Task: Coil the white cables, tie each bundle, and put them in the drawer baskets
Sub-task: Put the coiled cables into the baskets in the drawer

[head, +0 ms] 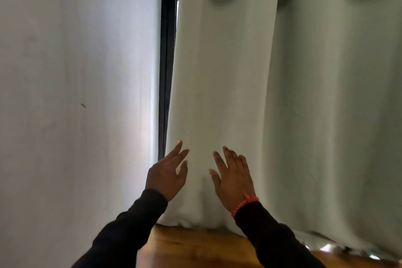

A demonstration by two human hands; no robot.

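Observation:
No white cable, tie or drawer basket is in view. My left hand (166, 175) is raised in front of me with fingers spread and straight, holding nothing. Close to its right, my right hand (233, 177) is also raised, fingers straight, empty, with an orange bead bracelet (243, 204) at the wrist. Both arms wear dark sleeves. The hands are held up before a pale curtain (239, 93); whether they touch it I cannot tell.
A white wall (76, 93) fills the left side. A black window frame (167, 61) runs vertically between wall and curtain. The curtain hangs down to a wooden floor (195, 246). Something shiny lies at the curtain's hem at the lower right (326, 248).

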